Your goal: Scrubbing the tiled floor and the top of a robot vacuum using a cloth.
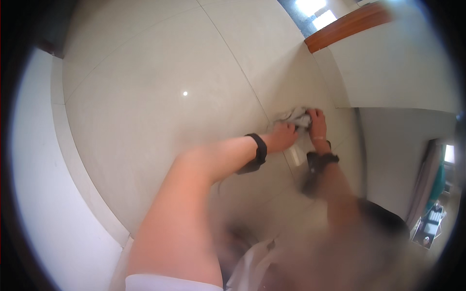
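A crumpled light-coloured cloth (296, 115) lies bunched on the pale tiled floor (153, 72), right of the picture's middle. My left hand (283, 137) presses on its near left side with curled fingers. On the cloth's right edge, my right hand (318, 125) holds it with bent fingers. Both hands are close together near the floor. Black bands are strapped around the left wrist (259, 149) and the right wrist (322, 160). Parts of the cloth are hidden under the fingers.
A white wall (47, 174) with a tiled skirting (78, 160) curves along the left. To the right stand another wall (393, 72), a brown wooden door frame (346, 27) and a grey panel (393, 156). A low dark-topped table (429, 223) is at the far right.
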`<state>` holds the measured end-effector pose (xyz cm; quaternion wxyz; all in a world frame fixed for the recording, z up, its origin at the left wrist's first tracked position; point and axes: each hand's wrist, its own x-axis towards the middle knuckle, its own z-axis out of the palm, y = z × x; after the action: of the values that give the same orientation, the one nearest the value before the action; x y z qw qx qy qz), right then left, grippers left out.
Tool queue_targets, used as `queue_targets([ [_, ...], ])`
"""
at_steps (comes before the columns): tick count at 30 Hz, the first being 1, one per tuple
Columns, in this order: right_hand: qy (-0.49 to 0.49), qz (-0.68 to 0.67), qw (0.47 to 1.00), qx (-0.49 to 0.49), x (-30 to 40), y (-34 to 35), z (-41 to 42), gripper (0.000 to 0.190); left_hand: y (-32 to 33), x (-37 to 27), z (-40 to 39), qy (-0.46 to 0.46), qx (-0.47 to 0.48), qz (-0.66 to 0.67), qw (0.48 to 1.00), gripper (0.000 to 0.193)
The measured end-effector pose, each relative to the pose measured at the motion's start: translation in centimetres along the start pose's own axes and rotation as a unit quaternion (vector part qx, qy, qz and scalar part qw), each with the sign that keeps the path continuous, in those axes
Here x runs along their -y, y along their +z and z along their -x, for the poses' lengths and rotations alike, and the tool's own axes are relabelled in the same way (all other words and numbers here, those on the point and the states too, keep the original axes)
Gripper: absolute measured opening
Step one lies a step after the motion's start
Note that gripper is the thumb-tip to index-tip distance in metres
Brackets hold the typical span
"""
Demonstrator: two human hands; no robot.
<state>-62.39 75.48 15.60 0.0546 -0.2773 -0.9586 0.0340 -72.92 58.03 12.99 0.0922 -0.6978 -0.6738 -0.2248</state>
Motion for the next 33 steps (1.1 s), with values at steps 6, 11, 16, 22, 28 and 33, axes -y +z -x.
queue_targets([
  [6,-0.087,-0.077,0.992,-0.045,8.5,6.0,-14.6,0.025,-3.4,17.7,2.1,-0.121,0.11,-0.018,0.986,0.017],
  [11,-0.219,-0.188,0.958,0.001,34.3,8.3,-19.8,0.02,-17.2,27.9,17.6,-0.415,0.139,-0.068,0.896,0.028],
  [16,-0.264,-0.237,0.934,-0.049,43.2,9.8,-14.2,0.016,-18.8,26.2,24.7,-0.539,0.176,-0.102,0.817,0.037],
  [22,-0.279,-0.262,0.923,-0.025,34.9,8.3,-10.8,0.025,-16.3,19.7,23.1,-0.431,0.125,0.005,0.894,0.025],
  [28,-0.133,-0.19,0.973,-0.019,14.2,4.7,0.9,0.042,-6.5,2.8,14.3,-0.181,0.071,0.011,0.981,0.009],
  [33,-0.093,-0.14,0.984,-0.061,11.2,5.9,1.0,0.048,-4.3,3.7,11.0,-0.133,0.05,0.089,0.986,0.008],
])
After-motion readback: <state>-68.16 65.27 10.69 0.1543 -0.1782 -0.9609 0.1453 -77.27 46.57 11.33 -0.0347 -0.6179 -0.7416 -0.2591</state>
